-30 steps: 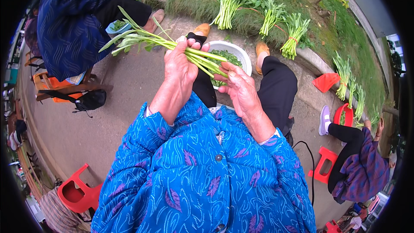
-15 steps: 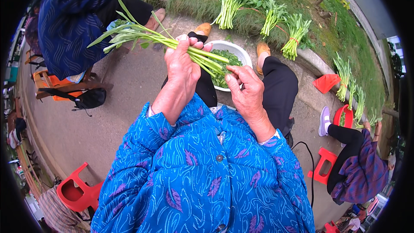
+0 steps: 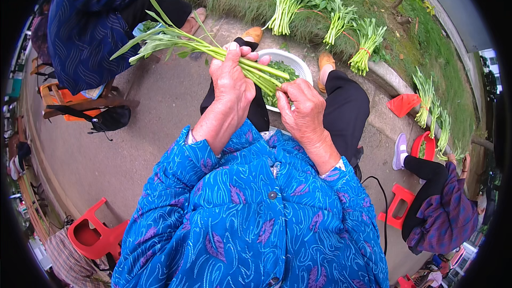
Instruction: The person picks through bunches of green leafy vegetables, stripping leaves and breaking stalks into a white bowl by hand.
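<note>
Leafy stems point(image 3: 210, 49) sit clasped in the left hand point(image 3: 232, 88), lower ends over the white basin point(image 3: 305, 68), probably for easy reach; the right hand point(image 3: 306, 109) pinches beside those ends, on what I can't tell.

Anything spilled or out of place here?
Nothing clearly stands out: the left hand grips the green leafy stalks in one bunch, and loose greens lie inside the white basin.

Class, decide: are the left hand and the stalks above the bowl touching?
Touching. The head view shows the left hand wrapped around the stalks, its thumb lying over them.
</note>
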### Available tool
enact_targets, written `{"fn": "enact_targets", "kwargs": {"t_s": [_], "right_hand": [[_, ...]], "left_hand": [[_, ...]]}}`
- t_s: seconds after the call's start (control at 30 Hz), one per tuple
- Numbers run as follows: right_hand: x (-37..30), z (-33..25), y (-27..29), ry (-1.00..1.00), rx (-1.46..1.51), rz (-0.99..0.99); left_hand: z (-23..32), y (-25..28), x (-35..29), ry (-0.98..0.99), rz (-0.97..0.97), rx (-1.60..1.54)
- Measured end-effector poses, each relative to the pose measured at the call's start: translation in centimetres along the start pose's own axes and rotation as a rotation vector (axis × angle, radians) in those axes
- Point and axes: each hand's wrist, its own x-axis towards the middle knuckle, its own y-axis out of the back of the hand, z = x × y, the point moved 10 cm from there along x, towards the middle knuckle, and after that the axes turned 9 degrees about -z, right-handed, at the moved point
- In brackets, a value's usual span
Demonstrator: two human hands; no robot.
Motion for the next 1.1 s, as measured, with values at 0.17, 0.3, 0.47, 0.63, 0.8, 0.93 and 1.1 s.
{"fn": "enact_targets", "kwargs": {"t_s": [0.17, 0.3, 0.47, 0.63, 0.8, 0.93, 1.1], "right_hand": [[0.2, -0.2, -0.2, 0.018, -0.031, -0.028], [0.4, -0.4, -0.4, 0.062, -0.101, -0.037], [0.7, -0.9, -0.6, 0.104, -0.145, -0.036], [0.9, -0.9, -1.1, 0.115, -0.162, -0.047], [1.4, 0.6, -1.5, 0.023, -0.047, -0.015], [0.1, 6.5, -3.7, -0.386, 0.413, 0.006], [-1.6, 12.0, -3.2, -0.635, 0.879, 0.193]], "left_hand": [[0.1, -0.2, 0.0, -0.017, -0.021, -0.037], [0.0, 0.0, 0.0, -0.007, 0.000, -0.038], [0.1, 0.1, 0.3, -0.008, -0.067, -0.071], [0.2, 0.2, 0.2, -0.009, 0.028, -0.057], [0.4, 0.3, 0.6, -0.062, 0.020, -0.033], [1.6, 0.3, 1.2, -0.150, 0.023, -0.024], [4.2, 2.3, 2.4, -0.172, 0.070, -0.096]]}}
